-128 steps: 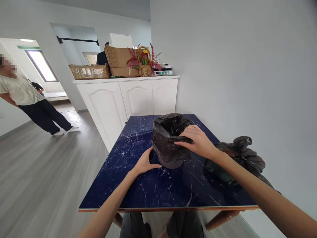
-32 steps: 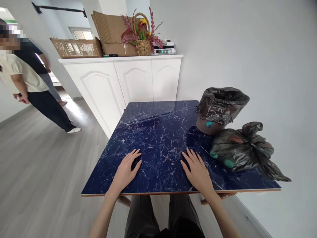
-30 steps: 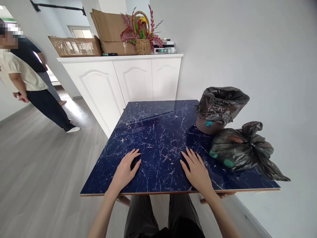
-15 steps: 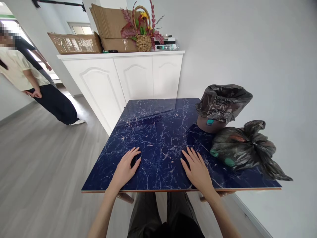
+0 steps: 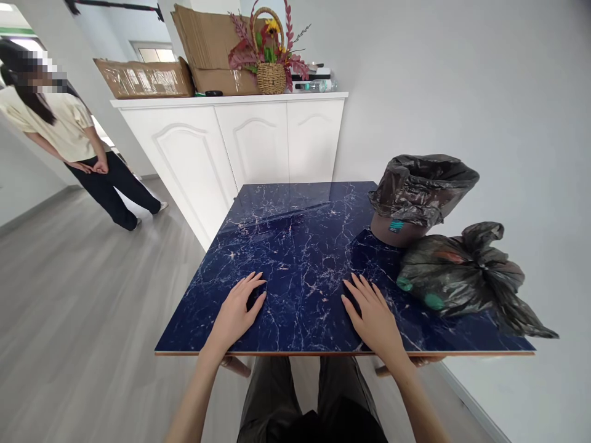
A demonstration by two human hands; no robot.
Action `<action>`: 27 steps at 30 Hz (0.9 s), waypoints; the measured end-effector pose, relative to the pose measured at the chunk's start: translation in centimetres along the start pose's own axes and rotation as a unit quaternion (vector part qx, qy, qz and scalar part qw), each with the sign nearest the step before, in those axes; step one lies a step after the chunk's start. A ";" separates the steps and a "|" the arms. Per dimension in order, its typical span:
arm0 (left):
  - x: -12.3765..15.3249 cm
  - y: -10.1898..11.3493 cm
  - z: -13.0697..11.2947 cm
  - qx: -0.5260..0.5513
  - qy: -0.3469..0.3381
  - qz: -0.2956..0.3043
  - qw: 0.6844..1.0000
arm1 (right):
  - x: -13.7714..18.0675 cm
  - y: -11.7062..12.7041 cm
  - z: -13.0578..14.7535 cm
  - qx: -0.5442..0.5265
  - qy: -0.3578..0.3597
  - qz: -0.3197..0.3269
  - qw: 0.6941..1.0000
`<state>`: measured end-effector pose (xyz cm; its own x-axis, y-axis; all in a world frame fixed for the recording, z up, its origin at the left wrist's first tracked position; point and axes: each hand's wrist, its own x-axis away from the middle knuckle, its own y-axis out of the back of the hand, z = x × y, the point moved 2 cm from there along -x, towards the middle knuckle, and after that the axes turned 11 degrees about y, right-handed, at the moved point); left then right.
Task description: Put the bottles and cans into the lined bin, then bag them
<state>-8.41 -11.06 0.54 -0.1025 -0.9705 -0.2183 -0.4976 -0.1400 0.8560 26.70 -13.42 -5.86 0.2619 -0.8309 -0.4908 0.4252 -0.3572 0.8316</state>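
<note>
Both hands lie flat, palms down, on the table (image 5: 295, 246), a dark blue marbled top that fills the middle of the frame. The left hand (image 5: 237, 311) rests at lower centre-left, near the front edge, fingers spread and holding nothing. The right hand (image 5: 376, 317) rests at lower centre-right, also spread wide and empty. The 2 hands are well apart.

At centre right, a bin (image 5: 397, 229) with a black liner (image 5: 422, 187) folded over its rim stands upright on the table. Just below and to the right of it lies a knotted black bag (image 5: 462, 277), full, on its side, near the right hand but not touching it.

Behind the table, a white cabinet (image 5: 231, 147) runs across the upper middle. On top of it are flat cardboard (image 5: 207, 43), a flower basket (image 5: 271, 67) and a bottle (image 5: 318, 85) on its side. A person (image 5: 69, 135) stands at the upper left, hands clasped in front.
</note>
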 end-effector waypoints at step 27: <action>0.1 -0.2 0.1 0.014 0.012 0.018 1.000 | 0.2 0.2 -0.2 -0.014 0.006 0.001 1.000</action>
<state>-8.43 -11.09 0.25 -0.0998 -0.9795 -0.1750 -0.5183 -0.0990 0.8495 27.00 -13.63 -5.85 0.2732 -0.8263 -0.4925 0.4480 -0.3437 0.8253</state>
